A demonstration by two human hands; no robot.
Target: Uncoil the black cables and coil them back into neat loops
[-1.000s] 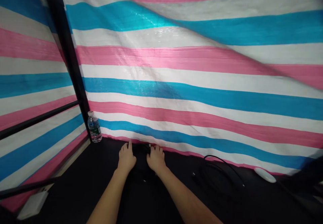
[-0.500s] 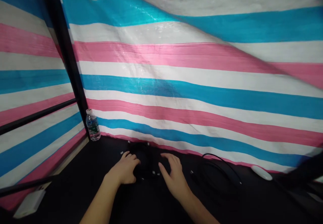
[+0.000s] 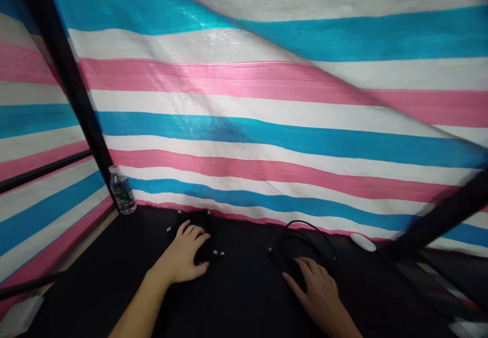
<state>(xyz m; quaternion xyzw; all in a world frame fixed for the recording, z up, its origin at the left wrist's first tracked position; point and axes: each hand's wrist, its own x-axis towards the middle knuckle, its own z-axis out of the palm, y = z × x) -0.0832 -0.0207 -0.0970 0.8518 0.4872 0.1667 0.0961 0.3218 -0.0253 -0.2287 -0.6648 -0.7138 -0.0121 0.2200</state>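
Right now, at lower centre-left of the frame: a black cable bundle (image 3: 199,219) on the dark table (image 3: 240,292), with pale plugs (image 3: 223,253) around it. Over it, the left hand (image 3: 186,254), palm down, thumb and fingers wide apart! At lower right of centre, a black coil (image 3: 305,237), and over its near side the right hand (image 3: 317,287), also unclenched, thumb clear of the fingers. Further right, a white oval object (image 3: 363,242) below the striped sheet (image 3: 229,127); at left, an upright bottle (image 3: 122,194) beside a black post (image 3: 70,79).
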